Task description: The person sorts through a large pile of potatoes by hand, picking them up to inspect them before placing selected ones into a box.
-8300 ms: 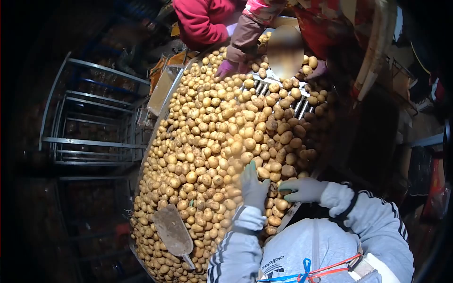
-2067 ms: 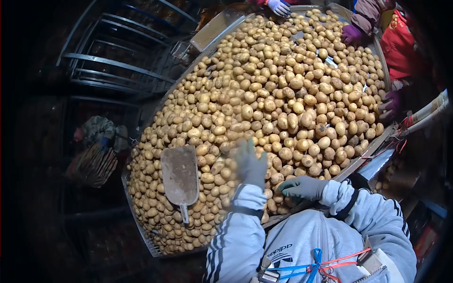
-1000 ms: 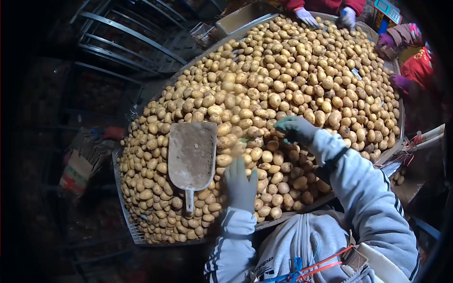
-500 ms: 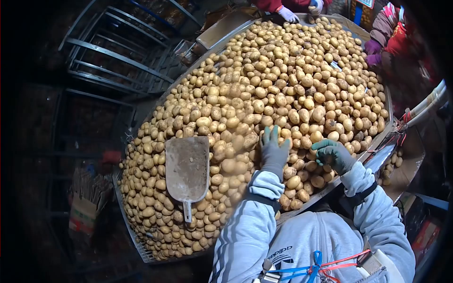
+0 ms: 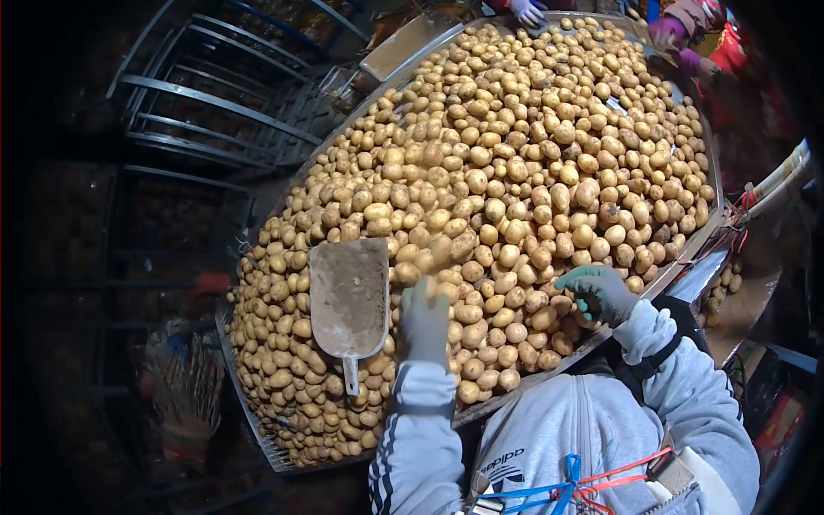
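Note:
A big heap of potatoes (image 5: 506, 154) fills a metal sorting table (image 5: 687, 279). My left hand (image 5: 425, 322), in a grey glove, lies flat on the potatoes near the front edge, just right of a dusty metal scoop (image 5: 349, 296) resting on the pile. Its fingers are spread and nothing shows in its grip. My right hand (image 5: 595, 292), in a grey-green glove, is curled over potatoes by the table's right front rim. Whether it holds one is hidden.
Gloved hands of other people work at the far side (image 5: 525, 10) and the far right (image 5: 665, 33). A metal rack (image 5: 215, 112) stands to the left. A cardboard box with potatoes (image 5: 734, 296) sits below the right rim.
My left hand slid left and nearer to me, ending beside the scoop. My right hand stayed by the right rim. The view shifted slightly.

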